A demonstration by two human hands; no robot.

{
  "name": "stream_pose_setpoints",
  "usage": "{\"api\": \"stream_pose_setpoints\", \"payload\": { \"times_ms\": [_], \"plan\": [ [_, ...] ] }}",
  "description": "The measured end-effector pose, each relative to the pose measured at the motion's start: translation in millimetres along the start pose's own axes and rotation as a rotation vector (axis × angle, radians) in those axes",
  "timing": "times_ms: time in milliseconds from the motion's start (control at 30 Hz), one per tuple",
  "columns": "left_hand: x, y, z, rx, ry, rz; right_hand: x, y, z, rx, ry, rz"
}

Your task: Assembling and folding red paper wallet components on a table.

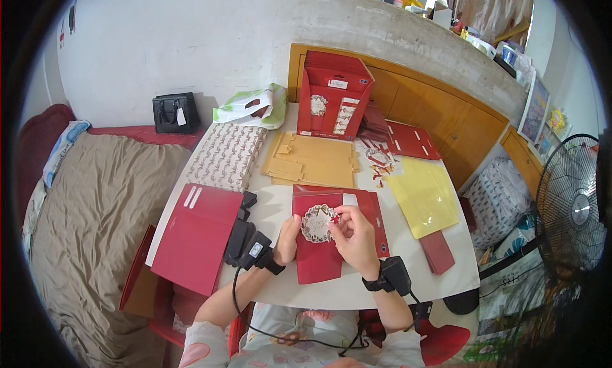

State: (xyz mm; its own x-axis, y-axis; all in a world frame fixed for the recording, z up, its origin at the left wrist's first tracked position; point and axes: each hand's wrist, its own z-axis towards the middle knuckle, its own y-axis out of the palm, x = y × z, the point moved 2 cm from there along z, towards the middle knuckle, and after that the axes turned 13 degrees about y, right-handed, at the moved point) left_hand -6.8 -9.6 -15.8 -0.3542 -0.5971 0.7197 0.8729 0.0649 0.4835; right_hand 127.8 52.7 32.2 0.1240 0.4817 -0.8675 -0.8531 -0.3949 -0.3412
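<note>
In front of me a red folded card [319,266] lies over another red card sheet [368,205] on the white table. A round, scalloped label [315,224] with a leafy border is on the folded card's upper part. My left hand [289,238] grips the card's left edge, thumb uppermost and the other fingers mostly hidden. My right hand [358,239] is closed in a pinch on a small red bow [335,219] at the label's right edge. Whether the bow touches the label I cannot tell.
Stacked red card sheets [191,240] lie left, patterned sheets [226,157] beyond them. Tan cardboard pieces [312,161] and a red display box [335,97] stand farther back. Loose labels and bows [378,159] and yellow sheets [426,202] are right. A black fan [574,205] stands beyond.
</note>
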Motion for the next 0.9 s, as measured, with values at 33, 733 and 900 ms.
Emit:
{"api": "stream_pose_setpoints", "payload": {
  "times_ms": [33, 733, 900],
  "plan": [
    [-1.4, 0.6, -1.1, -0.024, -0.009, 0.133, 1.8, -1.1, -0.8, 0.02, 0.024, 0.03],
    [14.1, -2.6, 3.7, 0.157, -0.061, 0.084, -1.3, 5.4, -12.7, -0.274, 0.141, -0.07],
    [11.3, -2.0, 4.0, 0.12, -0.068, 0.063, 14.0, 11.9, -15.7, -0.232, 0.064, 0.094]
  ]
}}
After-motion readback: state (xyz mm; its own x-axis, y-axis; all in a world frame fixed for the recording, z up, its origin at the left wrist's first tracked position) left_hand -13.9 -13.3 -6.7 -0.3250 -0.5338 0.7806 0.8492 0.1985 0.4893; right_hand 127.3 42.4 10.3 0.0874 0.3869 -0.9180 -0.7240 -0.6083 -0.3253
